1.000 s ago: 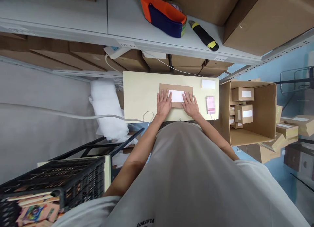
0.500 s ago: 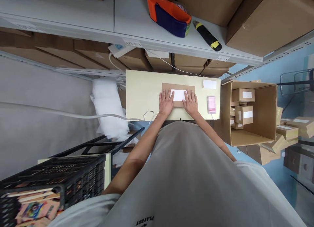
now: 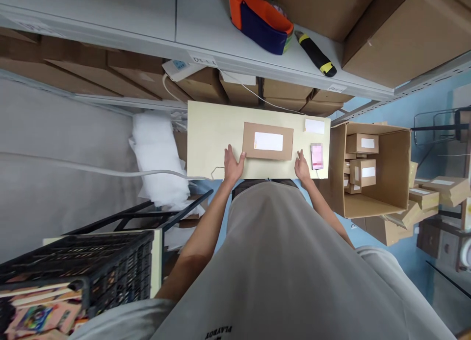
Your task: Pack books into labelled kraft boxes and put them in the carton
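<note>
A flat brown cardboard box point(image 3: 250, 140) lies on the pale yellow table point(image 3: 211, 134), a white label point(image 3: 268, 141) on its top face. At the box's left side is my left hand point(image 3: 233, 166), open, its thumb close to the lower left corner; whether it touches is hard to tell. My right hand point(image 3: 302, 167) is open too, a little off the right side of the box, with nothing in it. Right of that hand lies a phone with a pink screen point(image 3: 316, 156), and above the phone a stack of white labels point(image 3: 314, 126).
A large open carton point(image 3: 393, 168) holding several labelled boxes stands right of the table. The shelf point(image 3: 206, 33) above bears an orange-and-blue tape dispenser point(image 3: 257, 26) and a black-yellow cutter point(image 3: 314, 53). White wrap point(image 3: 156, 158) and a black crate point(image 3: 125, 266) are at left.
Both hands have come off the label and moved apart to the two sides of the box. The whole label now shows. The camera view has shifted slightly.
</note>
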Tool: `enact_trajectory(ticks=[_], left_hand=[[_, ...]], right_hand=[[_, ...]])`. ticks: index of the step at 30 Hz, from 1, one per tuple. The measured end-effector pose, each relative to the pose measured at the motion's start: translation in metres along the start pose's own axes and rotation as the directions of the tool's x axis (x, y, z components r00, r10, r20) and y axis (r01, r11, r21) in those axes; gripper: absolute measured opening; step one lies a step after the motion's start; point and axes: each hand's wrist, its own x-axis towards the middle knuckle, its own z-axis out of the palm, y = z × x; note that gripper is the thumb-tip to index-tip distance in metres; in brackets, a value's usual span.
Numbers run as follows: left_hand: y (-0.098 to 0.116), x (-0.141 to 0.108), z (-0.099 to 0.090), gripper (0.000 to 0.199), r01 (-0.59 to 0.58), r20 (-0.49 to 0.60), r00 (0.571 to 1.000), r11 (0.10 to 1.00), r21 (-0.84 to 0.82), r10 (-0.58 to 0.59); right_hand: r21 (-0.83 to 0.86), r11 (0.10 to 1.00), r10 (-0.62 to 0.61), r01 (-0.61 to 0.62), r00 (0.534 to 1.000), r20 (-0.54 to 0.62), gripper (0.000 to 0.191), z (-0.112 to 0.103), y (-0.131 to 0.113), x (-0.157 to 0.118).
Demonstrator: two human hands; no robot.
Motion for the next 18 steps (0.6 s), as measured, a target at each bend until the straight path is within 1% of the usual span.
enact_trajectory(ticks=[3, 5, 6, 7, 9, 11, 13, 14, 16, 18], left_hand=[[-0.005, -0.003, 0.008, 0.116, 0.049, 0.086, 0.995, 0.993, -0.111, -0.04], [0.001, -0.003, 0.014, 0.126, 0.064, 0.113, 0.992, 0.988, -0.139, -0.048], [0.005, -0.003, 0.016, 0.126, 0.063, 0.106, 0.993, 0.988, -0.143, -0.048], [0.01, -0.004, 0.016, 0.123, 0.054, 0.084, 0.996, 0.988, -0.143, -0.042], [0.02, -0.005, 0.014, 0.111, 0.006, 0.014, 1.0, 0.991, -0.135, -0.004], [0.03, -0.008, 0.007, 0.093, -0.067, -0.044, 0.997, 0.99, -0.125, 0.062], [0.041, -0.011, 0.0, 0.073, -0.131, -0.071, 0.99, 0.981, -0.141, 0.122], [0.046, -0.013, -0.002, 0.065, -0.154, -0.076, 0.987, 0.975, -0.161, 0.143], [0.055, -0.017, -0.005, 0.055, -0.181, -0.08, 0.983, 0.962, -0.206, 0.167], [0.061, -0.021, -0.004, 0.051, -0.188, -0.067, 0.982, 0.954, -0.235, 0.177]], right_hand=[[0.023, 1.0, 0.005, -0.007, 0.997, 0.081, 0.072, 0.011, -0.004, -0.01], [0.071, 0.996, 0.043, -0.05, 0.994, 0.101, 0.074, 0.018, -0.015, -0.011], [0.106, 0.991, 0.064, -0.075, 0.993, 0.102, 0.074, 0.02, -0.022, -0.01], [0.143, 0.986, 0.076, -0.088, 0.993, 0.092, 0.072, 0.019, -0.028, -0.009], [0.193, 0.979, 0.055, -0.06, 0.998, 0.03, 0.067, 0.011, -0.039, -0.009], [0.193, 0.981, 0.006, 0.009, 0.997, -0.073, 0.061, -0.006, -0.046, -0.012], [0.174, 0.983, -0.024, 0.052, 0.987, -0.16, 0.059, -0.025, -0.053, -0.019], [0.163, 0.985, -0.02, 0.052, 0.981, -0.192, 0.059, -0.033, -0.056, -0.023], [0.138, 0.99, 0.016, 0.017, 0.973, -0.231, 0.058, -0.045, -0.06, -0.032], [0.113, 0.993, 0.067, -0.04, 0.967, -0.247, 0.056, -0.049, -0.063, -0.043]])
